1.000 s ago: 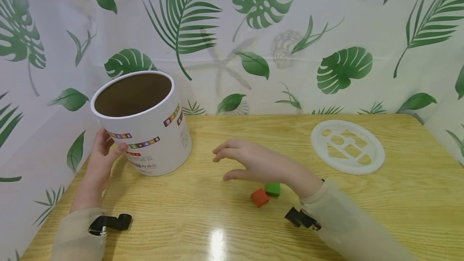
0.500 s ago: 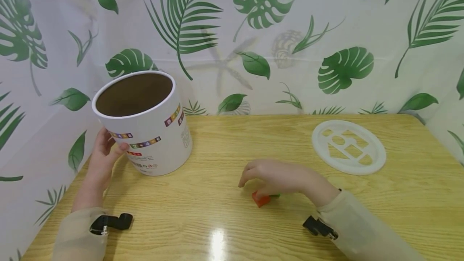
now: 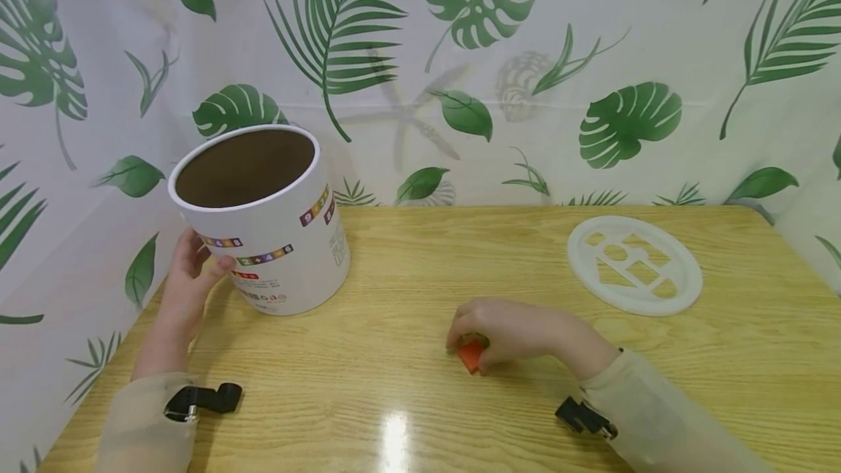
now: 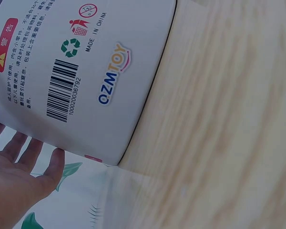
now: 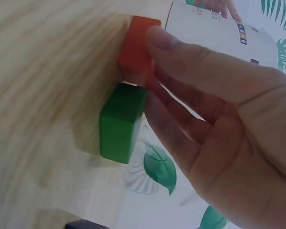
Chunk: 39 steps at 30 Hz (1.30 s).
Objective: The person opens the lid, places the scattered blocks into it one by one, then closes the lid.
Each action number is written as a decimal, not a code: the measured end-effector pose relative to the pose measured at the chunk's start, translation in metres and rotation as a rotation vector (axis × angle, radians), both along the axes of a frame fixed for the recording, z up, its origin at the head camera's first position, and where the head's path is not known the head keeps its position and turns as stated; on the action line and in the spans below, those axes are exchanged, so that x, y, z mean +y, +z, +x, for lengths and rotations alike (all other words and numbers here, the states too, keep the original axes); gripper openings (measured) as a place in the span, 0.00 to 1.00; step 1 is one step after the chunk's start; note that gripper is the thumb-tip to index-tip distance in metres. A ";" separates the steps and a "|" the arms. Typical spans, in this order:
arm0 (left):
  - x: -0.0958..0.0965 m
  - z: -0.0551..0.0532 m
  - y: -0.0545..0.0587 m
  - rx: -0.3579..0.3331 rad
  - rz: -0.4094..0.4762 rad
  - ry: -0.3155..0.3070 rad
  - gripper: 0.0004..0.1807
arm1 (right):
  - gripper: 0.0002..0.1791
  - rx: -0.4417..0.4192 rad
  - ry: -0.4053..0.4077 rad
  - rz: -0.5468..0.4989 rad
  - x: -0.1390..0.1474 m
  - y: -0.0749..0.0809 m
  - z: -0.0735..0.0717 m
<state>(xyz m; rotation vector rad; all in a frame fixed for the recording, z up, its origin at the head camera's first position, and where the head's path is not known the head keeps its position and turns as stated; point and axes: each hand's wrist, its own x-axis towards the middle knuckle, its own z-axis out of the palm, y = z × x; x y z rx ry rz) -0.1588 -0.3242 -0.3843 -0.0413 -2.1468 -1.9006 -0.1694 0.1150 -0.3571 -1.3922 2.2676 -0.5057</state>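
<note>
A white, round toy bucket (image 3: 289, 283) with printed number sums stands at the left of the table, its mouth facing up. Against its left side rests my left hand (image 3: 187, 283), thumb on the front of the wall and fingers spread along the side. Nearer the middle, my right hand (image 3: 515, 327) pinches a small red block (image 3: 470, 356) between thumb and fingers, low over the tabletop. In the right wrist view, a green block (image 5: 121, 124) sits right beside the red one, close to the fingertips; the head view shows only a sliver of it.
At the right rear of the wooden table (image 3: 394, 276) lies a white oval plate (image 3: 634, 265) with cut-out shapes. A leaf-patterned white cloth (image 3: 420, 42) hangs behind and along the left side. Black camera mounts (image 3: 210, 398) sit on both sleeves.
My right hand has come down and to the right, from open in the air to a pinch on the red block. My left hand and the bucket have stayed put.
</note>
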 end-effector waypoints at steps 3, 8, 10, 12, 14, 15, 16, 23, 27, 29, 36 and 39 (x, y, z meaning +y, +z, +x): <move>0.000 -0.001 0.000 -0.004 0.000 0.004 0.40 | 0.18 0.003 0.003 -0.005 0.001 -0.002 0.000; 0.000 0.000 0.001 -0.013 0.001 -0.010 0.39 | 0.17 -0.020 -0.022 -0.005 0.001 -0.006 -0.001; 0.000 0.000 0.001 -0.014 0.003 -0.018 0.38 | 0.17 -0.032 -0.040 -0.009 0.000 -0.007 -0.001; 0.000 0.001 0.002 -0.012 0.004 -0.022 0.37 | 0.17 -0.044 -0.058 -0.014 0.000 -0.008 -0.002; 0.000 0.001 0.002 -0.013 -0.005 -0.015 0.37 | 0.16 -0.040 -0.059 -0.027 -0.001 -0.010 -0.002; 0.000 0.001 0.002 -0.012 -0.007 -0.013 0.37 | 0.16 -0.030 -0.053 -0.034 -0.001 -0.010 -0.003; 0.000 0.001 0.002 -0.013 -0.011 -0.011 0.37 | 0.15 -0.021 -0.047 -0.041 -0.002 -0.011 -0.003; 0.001 0.000 0.002 -0.022 -0.018 -0.001 0.38 | 0.16 0.029 -0.028 -0.082 -0.008 -0.010 -0.002; 0.001 -0.001 0.001 -0.017 -0.010 -0.001 0.39 | 0.17 0.036 -0.039 -0.093 -0.012 -0.009 -0.002; 0.000 -0.001 0.001 -0.016 -0.008 0.001 0.40 | 0.17 0.047 -0.041 -0.099 -0.015 -0.007 -0.002; 0.000 -0.001 0.000 0.000 0.001 -0.003 0.39 | 0.16 0.106 -0.038 -0.142 -0.025 -0.005 -0.005; 0.000 -0.001 0.000 0.002 -0.002 -0.002 0.38 | 0.15 0.147 -0.019 -0.180 -0.030 -0.003 -0.007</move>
